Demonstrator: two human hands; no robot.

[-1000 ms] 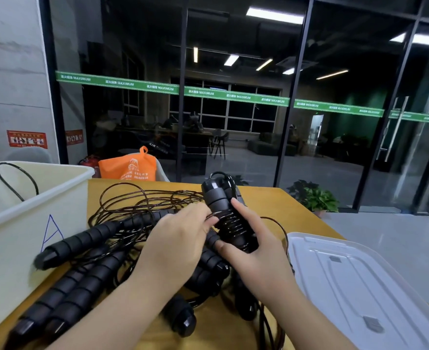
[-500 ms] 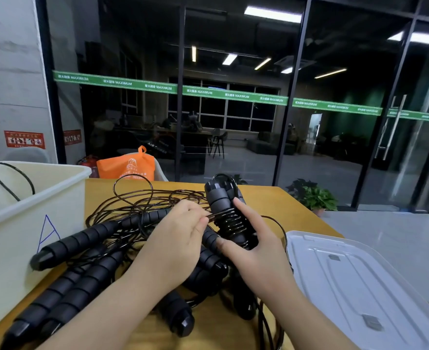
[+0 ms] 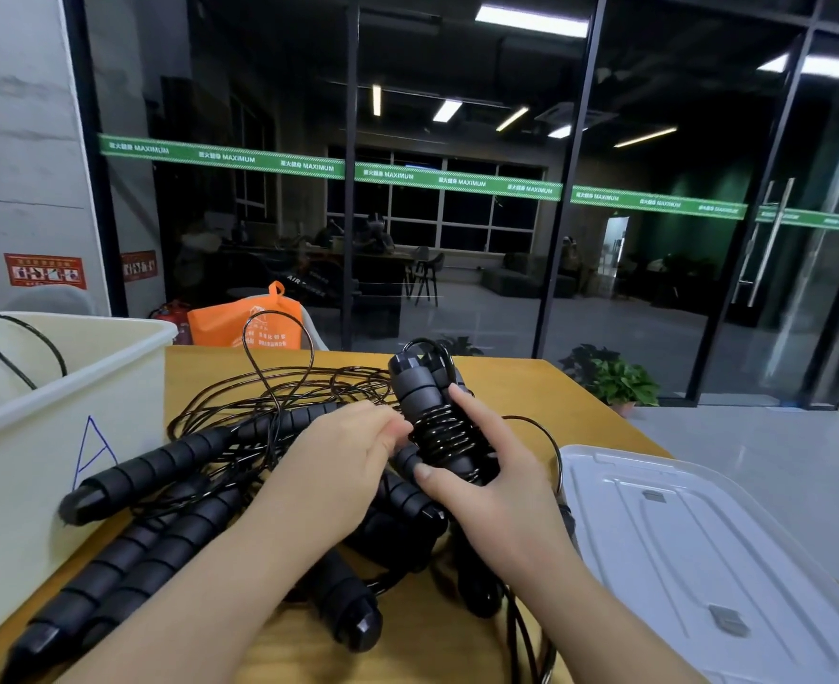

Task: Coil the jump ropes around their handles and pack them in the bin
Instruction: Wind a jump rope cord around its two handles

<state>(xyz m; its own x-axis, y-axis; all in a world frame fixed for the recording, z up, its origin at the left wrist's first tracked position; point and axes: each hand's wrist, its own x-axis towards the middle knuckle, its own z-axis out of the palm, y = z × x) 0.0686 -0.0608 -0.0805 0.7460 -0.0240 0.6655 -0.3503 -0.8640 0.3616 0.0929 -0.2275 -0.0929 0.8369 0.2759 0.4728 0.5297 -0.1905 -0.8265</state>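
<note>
Item: pair of black jump-rope handles (image 3: 420,387), held together upright at centre frame, with glossy cord turns (image 3: 439,434) wound round their lower half.

Right hand (image 3: 499,486): curled round the handle pair, thumb across the lower turns, index finger laid up the far side.

Left hand (image 3: 343,461): fingers pinched together at the left edge of the turns, apparently on the feeding cord; the contact itself is hidden by the fingers.

Remaining stock: heap of loose cord (image 3: 279,387) and several foam-grip handles (image 3: 161,466) on the yellow table (image 3: 506,382), centre to lower left.

Bin (image 3: 111,382): white, marked "A", left edge of frame; one cord loop (image 3: 17,348) shows above its rim. Clear lid (image 3: 704,560) lies lower right.

Risks, as judged:
- Feeding cord runs back into the heap, so a pull may snag or drag neighbouring ropes.
- Slack at the pinch would let the smooth turns spring loose or slide down.
- A loosened thumb could let the two handles splay apart and shed the coil.
</note>
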